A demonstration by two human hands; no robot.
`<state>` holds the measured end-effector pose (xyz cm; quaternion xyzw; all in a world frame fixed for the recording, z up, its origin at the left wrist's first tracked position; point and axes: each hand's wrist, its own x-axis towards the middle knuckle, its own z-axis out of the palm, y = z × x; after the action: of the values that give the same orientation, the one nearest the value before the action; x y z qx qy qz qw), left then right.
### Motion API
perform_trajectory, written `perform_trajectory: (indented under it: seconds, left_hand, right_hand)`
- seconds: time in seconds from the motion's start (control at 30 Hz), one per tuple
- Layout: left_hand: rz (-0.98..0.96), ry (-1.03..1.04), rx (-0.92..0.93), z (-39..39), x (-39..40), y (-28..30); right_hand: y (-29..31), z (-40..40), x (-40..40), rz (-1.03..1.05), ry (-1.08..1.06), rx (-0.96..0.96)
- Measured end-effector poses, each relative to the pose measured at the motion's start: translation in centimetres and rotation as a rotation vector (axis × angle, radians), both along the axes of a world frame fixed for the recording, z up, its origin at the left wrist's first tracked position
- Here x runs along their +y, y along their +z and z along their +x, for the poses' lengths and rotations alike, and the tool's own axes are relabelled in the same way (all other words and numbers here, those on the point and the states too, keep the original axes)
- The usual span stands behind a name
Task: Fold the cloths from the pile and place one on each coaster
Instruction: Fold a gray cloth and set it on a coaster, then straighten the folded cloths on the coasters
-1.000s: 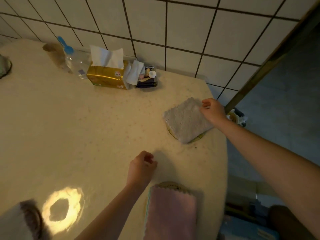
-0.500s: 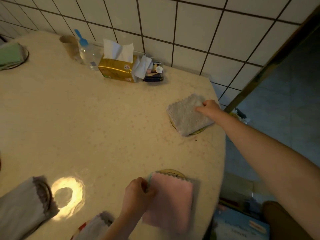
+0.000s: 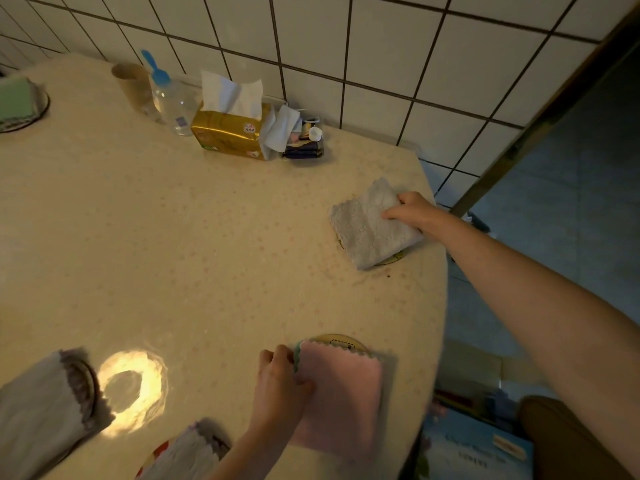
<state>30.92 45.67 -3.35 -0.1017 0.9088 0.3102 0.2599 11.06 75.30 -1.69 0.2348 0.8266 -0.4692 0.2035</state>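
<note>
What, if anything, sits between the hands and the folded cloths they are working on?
Nothing visible. The left hand grips the left edge of the folded pink cloth, which lies partly over a round yellow coaster. The right hand rests directly on the folded grey textured cloth, which lies over another coaster.

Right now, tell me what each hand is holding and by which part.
The left hand grips the pink cloth at its left edge. The right hand holds the grey cloth at its far right corner.

wide bare table [image 3: 194, 258] centre; tissue pack [image 3: 230, 133], bottle [image 3: 173, 102] crowd wall edge; cloths line near, right rim.
</note>
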Motion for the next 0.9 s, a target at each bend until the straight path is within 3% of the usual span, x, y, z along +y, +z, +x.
perform_trajectory:
  seconds: [0.13, 0.23, 0.3, 0.43, 0.73, 0.83, 0.9]
  left_hand:
    - [0.004, 0.008, -0.069, -0.1, -0.1, -0.2]
    - [0.119, 0.057, -0.166, -0.7, -0.5, -0.2]
    - [0.236, 0.110, -0.228, -1.4, -1.0, -0.1]
    - [0.402, 0.150, -0.281, -2.6, -1.6, -0.3]
    - [0.447, 0.191, -0.251, -1.8, -2.5, -1.3]
    - [0.459, 0.196, -0.236, -1.5, -2.8, -1.6]
    - [0.461, 0.199, -0.227, -1.4, -2.8, -1.7]
  right_hand:
    - [0.1, 0.3, -0.3, -0.202, -0.096, 0.001]
    - [-0.7, 1.1, 0.0, -0.567, -0.391, 0.007]
    - [-1.6, 2.0, 0.2, -0.680, -0.548, -0.019]
    - [-2.6, 3.6, 0.2, -0.702, -0.584, -0.048]
    - [-2.3, 3.3, 0.7, -0.656, -0.503, -0.023]
    - [-2.3, 2.9, 0.6, -0.536, -0.521, 0.000]
    - [-2.4, 2.5, 0.4, -0.228, -0.416, 0.063]
